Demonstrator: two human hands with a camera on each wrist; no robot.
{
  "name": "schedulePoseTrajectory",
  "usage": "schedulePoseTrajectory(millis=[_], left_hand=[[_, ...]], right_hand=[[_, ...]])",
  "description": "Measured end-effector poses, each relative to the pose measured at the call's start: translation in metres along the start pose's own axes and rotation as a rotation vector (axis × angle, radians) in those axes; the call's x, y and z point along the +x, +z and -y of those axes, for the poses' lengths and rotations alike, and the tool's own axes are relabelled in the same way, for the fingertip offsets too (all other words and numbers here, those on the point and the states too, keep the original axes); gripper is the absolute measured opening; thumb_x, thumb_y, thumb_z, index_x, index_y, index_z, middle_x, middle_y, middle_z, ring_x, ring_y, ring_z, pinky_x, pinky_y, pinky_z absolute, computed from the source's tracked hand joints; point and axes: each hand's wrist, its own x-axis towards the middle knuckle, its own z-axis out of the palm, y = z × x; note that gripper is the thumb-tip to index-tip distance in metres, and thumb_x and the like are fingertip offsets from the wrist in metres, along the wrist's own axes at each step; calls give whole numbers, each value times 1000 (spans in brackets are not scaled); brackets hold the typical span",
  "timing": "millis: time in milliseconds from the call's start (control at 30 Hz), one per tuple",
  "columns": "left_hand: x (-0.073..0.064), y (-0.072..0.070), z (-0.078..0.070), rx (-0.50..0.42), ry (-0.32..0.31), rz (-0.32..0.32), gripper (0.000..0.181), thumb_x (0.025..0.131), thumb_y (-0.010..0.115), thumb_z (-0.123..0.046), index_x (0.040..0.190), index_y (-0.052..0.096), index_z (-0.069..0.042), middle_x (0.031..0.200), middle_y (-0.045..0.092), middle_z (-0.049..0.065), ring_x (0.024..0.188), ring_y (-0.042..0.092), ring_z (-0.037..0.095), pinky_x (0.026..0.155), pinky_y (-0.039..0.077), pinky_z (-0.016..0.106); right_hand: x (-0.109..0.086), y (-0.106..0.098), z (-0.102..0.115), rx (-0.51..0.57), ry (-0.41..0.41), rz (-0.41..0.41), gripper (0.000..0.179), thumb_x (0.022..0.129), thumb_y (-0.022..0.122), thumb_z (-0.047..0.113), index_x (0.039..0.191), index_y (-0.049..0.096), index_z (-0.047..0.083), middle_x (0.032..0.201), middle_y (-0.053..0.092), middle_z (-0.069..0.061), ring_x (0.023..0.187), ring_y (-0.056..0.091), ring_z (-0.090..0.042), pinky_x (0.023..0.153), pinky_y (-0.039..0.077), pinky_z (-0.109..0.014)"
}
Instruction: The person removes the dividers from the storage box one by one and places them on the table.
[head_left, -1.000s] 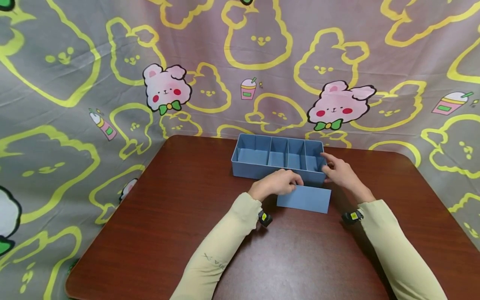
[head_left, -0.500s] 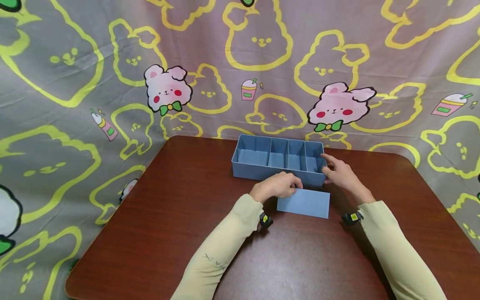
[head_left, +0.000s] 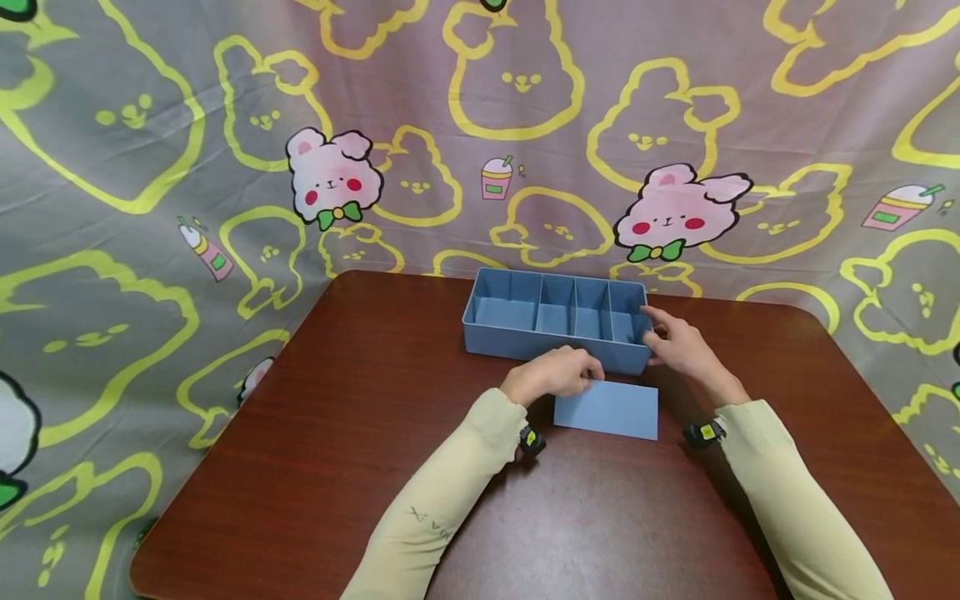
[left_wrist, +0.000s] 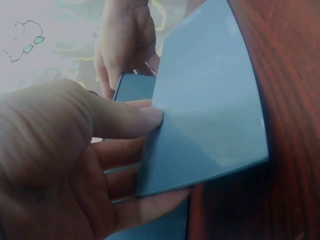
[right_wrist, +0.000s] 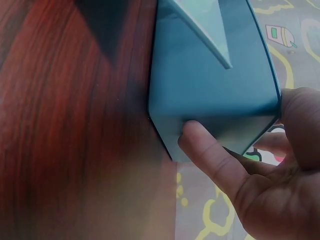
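In the head view a thin, flat, light-blue rectangular panel point(head_left: 609, 412) is held in front of a blue divided box point(head_left: 517, 340). My left hand point(head_left: 551, 372) pinches it by its upper left corner. Seen from the left wrist, the thumb lies on the face of the panel point(left_wrist: 212, 85) and the fingers are behind it. My right hand point(head_left: 681, 346) holds the right end of the box. From the right wrist, one finger presses the end wall of the box point(right_wrist: 215, 85), and the thumb is at the rim. The panel's tip shows before the front wall.
The box has one wide compartment on the left and 3 narrow ones on the right. It stands near the back edge of a dark red-brown wooden table point(head_left: 322, 433). A grey cloth with cartoon rabbits point(head_left: 420, 75) hangs behind the table and to its left.
The left hand has lowered slightly, and the panel has tilted flatter with its near edge moved toward the person. The right hand and the box have stayed in place.
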Motion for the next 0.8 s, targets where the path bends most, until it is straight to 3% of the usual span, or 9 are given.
schedulePoseTrajectory(millis=[433, 800], left_hand=[[1, 5, -1, 45, -10, 26, 30, 101, 54, -23, 129, 64, -25, 127, 64, -6, 113, 60, 9, 90, 49, 24], [2, 6, -1, 35, 25, -20, 27, 102, 52, -28, 123, 67, -21, 106, 67, -8, 89, 60, 5, 79, 47, 20]], right_hand=[[-2, 1, 1, 0, -3, -7, 59, 99, 46, 14, 155, 27, 9, 126, 54, -34, 81, 73, -31, 73, 60, -42], [-2, 1, 0, -3, -13, -6, 58, 99, 46, 13, 154, 27, 7, 126, 54, -34, 79, 73, -26, 73, 60, -42]])
